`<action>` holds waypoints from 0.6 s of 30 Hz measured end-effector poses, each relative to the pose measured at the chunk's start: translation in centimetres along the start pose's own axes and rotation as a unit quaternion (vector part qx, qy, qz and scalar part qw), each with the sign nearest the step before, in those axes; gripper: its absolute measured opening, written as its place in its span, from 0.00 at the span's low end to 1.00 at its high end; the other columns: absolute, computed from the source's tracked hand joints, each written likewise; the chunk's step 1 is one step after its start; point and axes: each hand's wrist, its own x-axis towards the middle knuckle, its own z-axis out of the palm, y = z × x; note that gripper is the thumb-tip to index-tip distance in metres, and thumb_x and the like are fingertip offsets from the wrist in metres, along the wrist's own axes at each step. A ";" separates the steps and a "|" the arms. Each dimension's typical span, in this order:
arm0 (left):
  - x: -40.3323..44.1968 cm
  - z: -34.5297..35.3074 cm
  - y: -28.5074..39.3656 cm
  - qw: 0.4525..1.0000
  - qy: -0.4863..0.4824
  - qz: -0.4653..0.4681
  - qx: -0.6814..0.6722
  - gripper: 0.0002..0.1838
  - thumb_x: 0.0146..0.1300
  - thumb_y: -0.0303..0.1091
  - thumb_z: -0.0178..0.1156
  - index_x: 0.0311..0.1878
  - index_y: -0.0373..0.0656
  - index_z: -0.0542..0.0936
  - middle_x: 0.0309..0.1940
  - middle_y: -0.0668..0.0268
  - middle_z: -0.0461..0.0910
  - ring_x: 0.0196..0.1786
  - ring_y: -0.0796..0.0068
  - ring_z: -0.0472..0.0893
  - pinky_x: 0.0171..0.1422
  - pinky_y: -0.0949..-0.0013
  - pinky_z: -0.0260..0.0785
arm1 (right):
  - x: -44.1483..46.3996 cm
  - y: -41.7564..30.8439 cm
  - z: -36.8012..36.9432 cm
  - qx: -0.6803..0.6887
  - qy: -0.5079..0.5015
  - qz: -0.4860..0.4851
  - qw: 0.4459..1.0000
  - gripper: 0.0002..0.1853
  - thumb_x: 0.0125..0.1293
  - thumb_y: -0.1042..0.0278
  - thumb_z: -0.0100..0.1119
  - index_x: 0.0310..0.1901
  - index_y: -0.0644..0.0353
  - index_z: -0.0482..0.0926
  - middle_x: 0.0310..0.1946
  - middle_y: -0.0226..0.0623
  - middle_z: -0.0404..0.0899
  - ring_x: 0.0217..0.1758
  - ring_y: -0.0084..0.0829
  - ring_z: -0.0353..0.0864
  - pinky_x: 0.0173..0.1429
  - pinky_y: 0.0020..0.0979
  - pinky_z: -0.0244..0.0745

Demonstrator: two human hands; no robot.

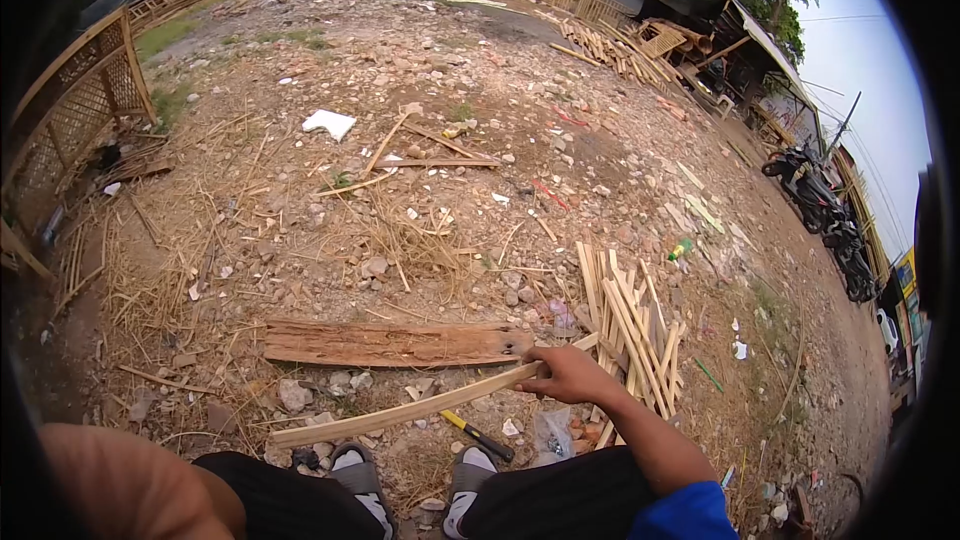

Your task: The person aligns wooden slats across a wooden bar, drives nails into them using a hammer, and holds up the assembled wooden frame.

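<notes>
We see the right hand [565,376] grasping one wooden strip [400,418] toward its right end, the strip slanting in front of a weathered plank [390,342]. We judge progress slight: one piece is taken up, while the loose pile [640,335] lies unjoined and a yellow-handled tool [478,436] unheld. The left hand being out of frame, we cannot tell its grip.
</notes>
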 end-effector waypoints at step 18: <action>0.1 0.5 0.5 0.999 0.023 0.000 -0.036 0.46 0.64 0.64 0.59 0.78 0.57 0.51 0.79 0.67 0.48 0.82 0.59 0.49 0.83 0.46 0.47 | -0.1 -0.2 -0.2 0.010 -0.019 0.006 1.000 0.30 0.63 0.39 0.65 0.51 0.60 0.78 0.39 0.47 0.85 0.47 0.51 0.85 0.50 0.49 0.77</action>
